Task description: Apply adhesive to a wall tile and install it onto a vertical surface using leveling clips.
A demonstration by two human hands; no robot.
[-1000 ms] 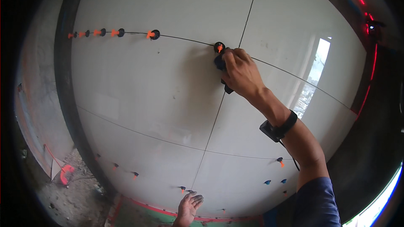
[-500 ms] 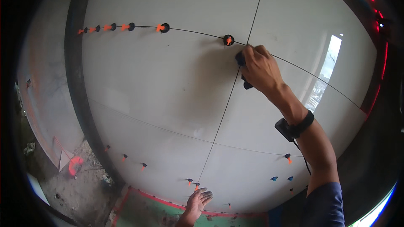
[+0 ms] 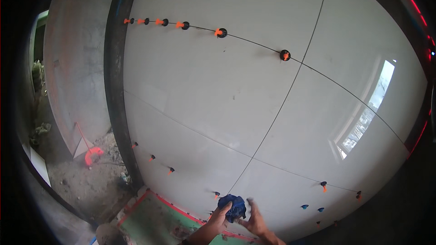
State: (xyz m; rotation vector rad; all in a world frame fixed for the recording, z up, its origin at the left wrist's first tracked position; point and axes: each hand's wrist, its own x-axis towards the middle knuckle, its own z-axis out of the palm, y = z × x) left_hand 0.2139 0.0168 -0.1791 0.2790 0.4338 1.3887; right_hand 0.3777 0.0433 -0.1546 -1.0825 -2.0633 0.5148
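Blue cloth (image 3: 232, 207), bottom centre of frame: small crumpled wad, dark blue w/ lighter folds, bunched into a rough ball. It sits in front of the lowest white wall tile (image 3: 272, 190), just below where the vertical grout line meets the lower joint.

Left hand (image 3: 220, 217) comes up from the bottom edge, forearm angled up-right, fingers curled over the cloth's left side and top; it's gripping the wad. Right hand (image 3: 255, 218) rises just beside it from bottom centre-right, palm turned toward the cloth, fingers spread and slightly blurred, thumb side touching or nearly touching the wad's right edge. Can't tell if it truly grips; fingers look loose, not clenched.

Around: large glossy white tiles fill most of frame, dark grout lines crossing near centre-right. Row of orange-and-black levelling clips (image 3: 220, 32) along the upper joint, upper left to centre, w/ one more black-orange clip (image 3: 284, 55) at upper centre-right. Smaller orange clips (image 3: 170, 170) along the lower-left tile edge, blue wedges (image 3: 304, 207) at lower right. Window reflection (image 3: 368, 109) on the right tile. Dark vertical frame strip (image 3: 116, 86) at left, grey bare wall beyond it. Orange trowel-like tool (image 3: 92, 155) on the rubble floor, lower left. Green sheet w/ red edge (image 3: 154, 218) at the wall's foot, left of the hands.
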